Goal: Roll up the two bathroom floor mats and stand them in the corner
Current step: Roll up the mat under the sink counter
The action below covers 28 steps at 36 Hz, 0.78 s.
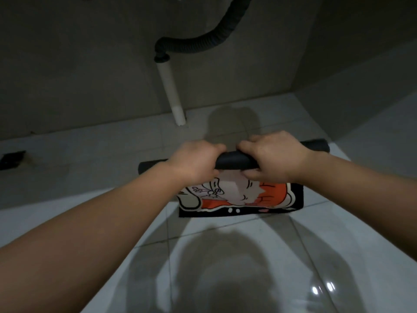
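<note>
A floor mat (266, 199) with a black border and an orange and white cartoon print lies on the glossy tiles. Its far part is wound into a black roll (234, 161) that runs left to right. My left hand (194, 161) grips the roll left of its middle. My right hand (270, 157) grips it just beside, fingers curled over the top. The near strip of the mat is still flat, print side up. Only one mat is in view.
A white drain pipe (171, 91) stands at the wall ahead, joined to a black corrugated hose (203, 44). A dark floor drain (12, 159) sits at the far left. The walls meet in a corner (293, 91) at the back right.
</note>
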Each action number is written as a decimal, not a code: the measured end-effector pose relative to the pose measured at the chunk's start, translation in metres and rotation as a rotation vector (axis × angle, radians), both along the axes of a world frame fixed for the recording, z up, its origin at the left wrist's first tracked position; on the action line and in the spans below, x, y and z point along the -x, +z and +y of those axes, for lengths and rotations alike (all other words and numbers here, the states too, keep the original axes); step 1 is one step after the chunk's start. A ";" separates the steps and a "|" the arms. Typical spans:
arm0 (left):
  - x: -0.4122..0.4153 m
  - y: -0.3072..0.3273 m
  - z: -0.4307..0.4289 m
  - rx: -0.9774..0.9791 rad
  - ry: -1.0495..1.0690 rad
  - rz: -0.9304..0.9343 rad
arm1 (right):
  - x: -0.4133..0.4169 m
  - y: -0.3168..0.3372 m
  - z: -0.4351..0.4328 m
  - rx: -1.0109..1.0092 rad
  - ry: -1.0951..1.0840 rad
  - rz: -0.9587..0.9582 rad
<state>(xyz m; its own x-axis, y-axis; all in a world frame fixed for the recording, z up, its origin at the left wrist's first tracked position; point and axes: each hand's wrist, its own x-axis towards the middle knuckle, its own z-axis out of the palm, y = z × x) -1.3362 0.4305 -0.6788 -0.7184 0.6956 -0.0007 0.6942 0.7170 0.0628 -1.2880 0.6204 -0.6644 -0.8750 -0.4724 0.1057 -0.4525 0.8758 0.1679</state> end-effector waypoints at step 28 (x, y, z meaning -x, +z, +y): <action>-0.006 -0.003 0.004 0.024 0.064 0.225 | 0.004 0.005 -0.004 0.022 -0.100 -0.157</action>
<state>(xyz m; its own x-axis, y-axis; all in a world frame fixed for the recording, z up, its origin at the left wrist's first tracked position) -1.3300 0.4346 -0.6814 -0.7450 0.6503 0.1484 0.6418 0.7595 -0.1061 -1.2920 0.6162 -0.6594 -0.9240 -0.3815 -0.0263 -0.3824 0.9203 0.0823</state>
